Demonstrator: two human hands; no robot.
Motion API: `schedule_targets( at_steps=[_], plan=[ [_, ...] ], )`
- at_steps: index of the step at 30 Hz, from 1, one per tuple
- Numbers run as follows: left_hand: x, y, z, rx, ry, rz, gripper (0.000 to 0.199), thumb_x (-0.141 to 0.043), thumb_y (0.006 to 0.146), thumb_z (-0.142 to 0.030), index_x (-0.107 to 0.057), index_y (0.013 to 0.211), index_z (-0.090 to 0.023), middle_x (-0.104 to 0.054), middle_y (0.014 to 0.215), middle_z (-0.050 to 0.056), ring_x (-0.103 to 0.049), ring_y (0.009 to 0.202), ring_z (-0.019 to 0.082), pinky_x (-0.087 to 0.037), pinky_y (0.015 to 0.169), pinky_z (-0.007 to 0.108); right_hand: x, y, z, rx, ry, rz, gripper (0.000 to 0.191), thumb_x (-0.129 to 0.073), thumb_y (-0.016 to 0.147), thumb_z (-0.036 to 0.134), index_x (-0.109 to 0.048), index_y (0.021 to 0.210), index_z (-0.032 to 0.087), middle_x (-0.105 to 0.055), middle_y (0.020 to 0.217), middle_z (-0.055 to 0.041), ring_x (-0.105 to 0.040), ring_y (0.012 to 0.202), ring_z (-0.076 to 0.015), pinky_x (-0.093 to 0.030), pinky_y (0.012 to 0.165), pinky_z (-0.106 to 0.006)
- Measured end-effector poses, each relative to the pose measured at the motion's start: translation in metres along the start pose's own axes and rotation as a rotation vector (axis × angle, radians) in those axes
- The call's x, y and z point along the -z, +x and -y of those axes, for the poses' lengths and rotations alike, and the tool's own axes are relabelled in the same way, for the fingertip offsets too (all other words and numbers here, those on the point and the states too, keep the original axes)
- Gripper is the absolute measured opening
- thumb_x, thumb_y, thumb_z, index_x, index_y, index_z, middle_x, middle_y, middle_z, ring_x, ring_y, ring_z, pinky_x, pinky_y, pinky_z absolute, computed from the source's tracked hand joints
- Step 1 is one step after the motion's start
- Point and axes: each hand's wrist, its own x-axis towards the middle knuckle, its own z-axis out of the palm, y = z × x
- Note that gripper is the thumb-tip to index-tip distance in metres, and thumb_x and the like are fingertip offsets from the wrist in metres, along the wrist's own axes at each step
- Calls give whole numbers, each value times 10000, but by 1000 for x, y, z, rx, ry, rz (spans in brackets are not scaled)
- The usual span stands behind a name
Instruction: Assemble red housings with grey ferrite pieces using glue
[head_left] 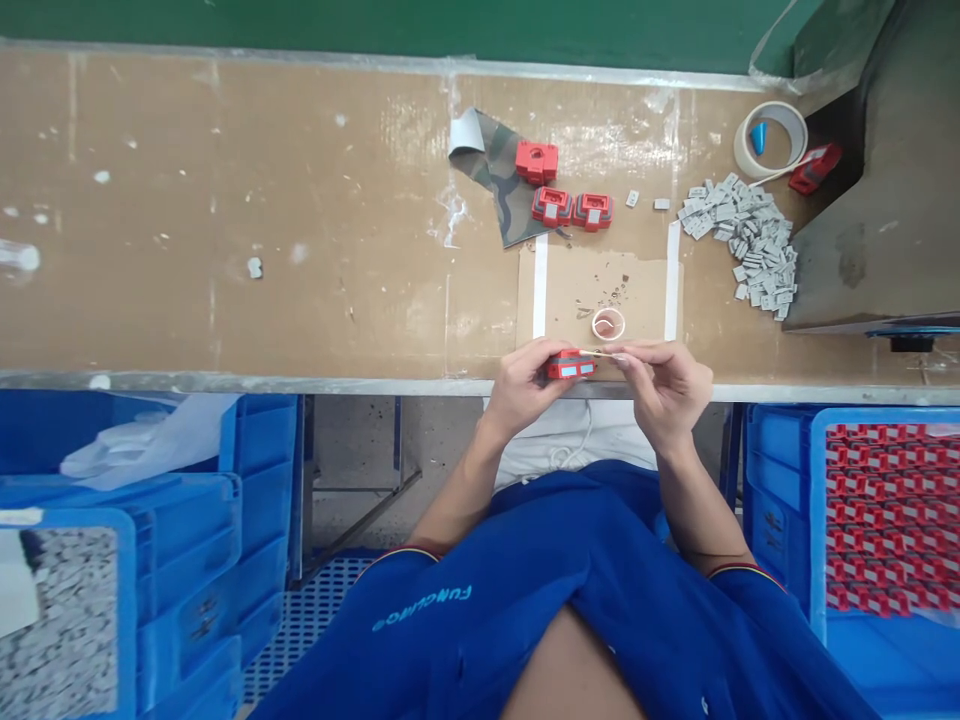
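Note:
My left hand [523, 385] grips a red toy part [571, 366] with two pale windows, at the table's front edge. Pinched in my right hand [666, 385] is a thin pale stick [598, 354], its tip touching or very near the top of the red part. Just behind my hands stands a small round cup [608, 323] holding something reddish. Two red and grey parts [593, 212] lie side by side farther back, with another red part [537, 161] behind them by a camouflage cloth [504, 190].
A pile of small grey pieces [750, 240] lies at the right, near a tape roll [771, 140] and a metal machine [885, 190]. Blue crates flank me: the right crate [817, 520] holds rows of red parts, the left crate [126, 600] grey pieces.

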Motion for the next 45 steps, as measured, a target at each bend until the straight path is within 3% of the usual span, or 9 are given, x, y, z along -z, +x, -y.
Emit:
schedule_targets(
  at_steps=[5,13,16,20,24,30,36,40,45],
  plan=[
    [0,-2,2,28,0,-2,253,-819,923,-351,-746,1104,-189,-818,1002,68,-755,885,171,-588,786,280,11,13,-16,47,-75,-160,72,-761,987,286,-736,927,255,-787,910,-36,-773,864,-210,-615,725,-352],
    [5,-4,5,117,-84,26,330,-814,919,-426,-754,1132,-180,-829,1072,101,-784,914,195,-616,802,298,1,18,-30,71,-275,86,174,-699,1022,416,-748,1069,256,-765,1074,-84,-747,958,-231,-629,784,-380],
    [7,-5,7,122,-68,15,317,-833,900,-412,-758,1109,-185,-835,1053,90,-787,902,194,-620,812,296,27,21,-34,71,-364,56,301,-610,1057,451,-703,1256,244,-742,1198,-120,-743,990,-236,-630,803,-386],
    [6,-5,11,116,-77,20,285,-822,909,-389,-761,1109,-196,-835,1051,71,-788,904,186,-622,800,284,83,34,-54,13,-710,-157,256,-507,1066,327,-723,1146,218,-732,1104,-123,-718,969,-236,-609,812,-376],
    [6,-6,12,145,-61,37,309,-823,904,-407,-761,1117,-192,-833,1065,77,-789,904,192,-630,809,296,110,51,-78,-65,-905,-2,238,-549,980,255,-725,1135,213,-727,1095,-128,-700,996,-273,-592,891,-420],
    [5,-6,10,103,-99,28,307,-826,902,-396,-757,1118,-189,-833,1053,79,-789,892,191,-626,794,288,106,71,-72,-118,-928,238,143,-581,927,188,-720,922,221,-727,990,-115,-681,936,-290,-557,863,-426],
    [6,-5,7,95,-89,34,328,-814,909,-442,-757,1106,-186,-832,1055,88,-785,883,194,-621,798,296,113,70,-65,-134,-850,138,110,-638,939,241,-724,1003,214,-742,985,-78,-673,850,-239,-554,832,-375],
    [7,-4,6,68,-97,49,316,-813,911,-433,-764,1103,-188,-835,1044,94,-783,868,196,-618,788,299,108,73,-65,-166,-877,253,207,-708,923,258,-782,1110,208,-739,1069,-97,-699,887,-259,-552,855,-394],
    [9,-1,8,20,-123,54,343,-821,908,-345,-787,1218,-200,-838,1133,105,-798,992,214,-637,890,324,104,84,-62,-240,-944,367,100,-720,849,139,-793,898,187,-751,936,-100,-706,903,-291,-529,851,-416]
  ],
)
